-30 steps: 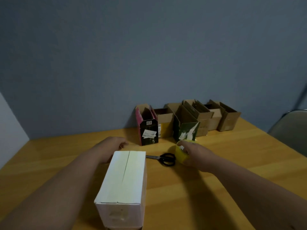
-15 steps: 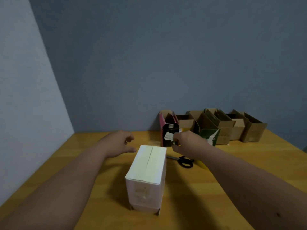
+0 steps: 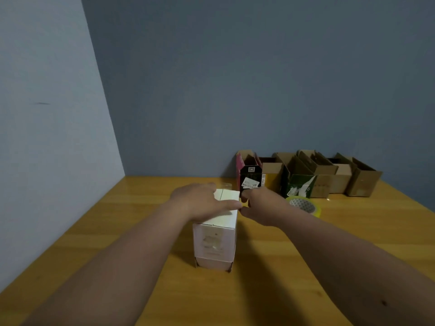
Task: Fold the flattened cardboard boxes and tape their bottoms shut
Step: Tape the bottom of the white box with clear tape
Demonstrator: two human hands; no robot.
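Note:
A white cardboard box [image 3: 215, 243] stands on the wooden table [image 3: 353, 243], its closed flaps facing up with a seam down the middle. My left hand [image 3: 202, 203] lies flat across the top of the box, thumb reaching to its right edge. My right hand [image 3: 261, 203] is right beside that edge with its fingers curled; whether they pinch anything is not visible. A yellow-rimmed roll of tape [image 3: 303, 205] sits just behind my right forearm.
A row of several small open cardboard boxes [image 3: 306, 175] stands against the back wall, a black and pink one [image 3: 249, 175] at its left end. A pale wall closes off the table's left side.
My left hand has come down onto the top of the white box. My right hand has moved in to the box's right edge, and the tape roll now shows behind my forearm. The scissors are hidden.

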